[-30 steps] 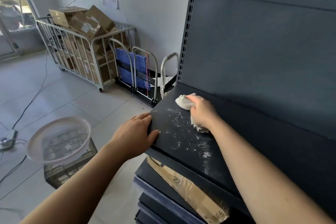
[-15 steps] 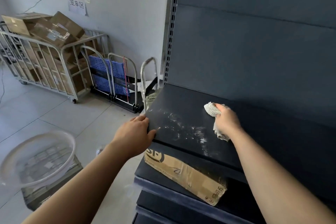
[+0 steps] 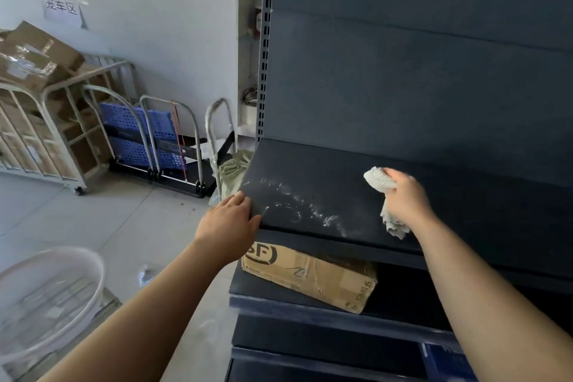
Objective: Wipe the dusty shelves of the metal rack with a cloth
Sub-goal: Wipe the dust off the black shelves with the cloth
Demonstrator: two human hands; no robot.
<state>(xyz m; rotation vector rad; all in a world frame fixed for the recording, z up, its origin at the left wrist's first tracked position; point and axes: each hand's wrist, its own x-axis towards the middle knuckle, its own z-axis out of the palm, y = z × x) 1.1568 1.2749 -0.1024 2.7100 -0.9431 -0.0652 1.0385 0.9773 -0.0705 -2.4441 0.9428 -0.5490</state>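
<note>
A dark metal rack shelf (image 3: 310, 170) runs across the middle of the view, streaked with white dust (image 3: 307, 208) near its front left. My right hand (image 3: 404, 198) grips a crumpled white cloth (image 3: 379, 180) and holds it on the shelf, right of the dust streaks. My left hand (image 3: 228, 223) holds the shelf's front left corner, thumb on top and fingers over the left edge. The rack's dark back panel (image 3: 418, 77) rises behind the shelf.
A flattened cardboard box (image 3: 310, 276) lies on the lower shelf (image 3: 263, 291). A clear plastic basin (image 3: 46, 298) sits on a crate at the lower left. Folded hand trolleys (image 3: 161, 146) and a cage cart of cartons (image 3: 40, 121) stand by the wall.
My right hand has swept the cloth rightward along the shelf, away from the dusty corner. My left hand stays on the corner. The view has turned to the right.
</note>
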